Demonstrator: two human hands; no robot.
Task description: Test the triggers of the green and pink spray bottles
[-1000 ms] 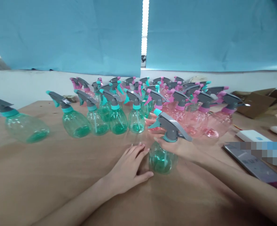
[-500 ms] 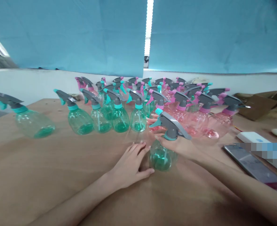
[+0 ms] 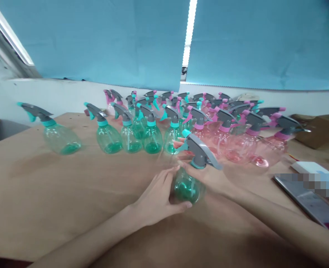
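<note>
A clear green spray bottle (image 3: pixel 187 188) with a grey and teal trigger head stands on the brown table (image 3: pixel 69 193) in front of me. My left hand (image 3: pixel 159 197) cups the bottle's round body from the left, fingers curved round it. My right hand (image 3: pixel 206 175) grips the bottle's neck under the trigger head from the right.
Behind stand several green spray bottles (image 3: pixel 128 136) and several pink ones (image 3: pixel 237 139) in rows. One green bottle (image 3: pixel 58 136) stands apart at the left. A phone (image 3: pixel 306 203) and a white box (image 3: pixel 309 168) lie at the right, brown cardboard (image 3: pixel 318 128) further back.
My left hand has moved from flat on the table beside the bottle to cupping its body. The view has shifted to the left.
</note>
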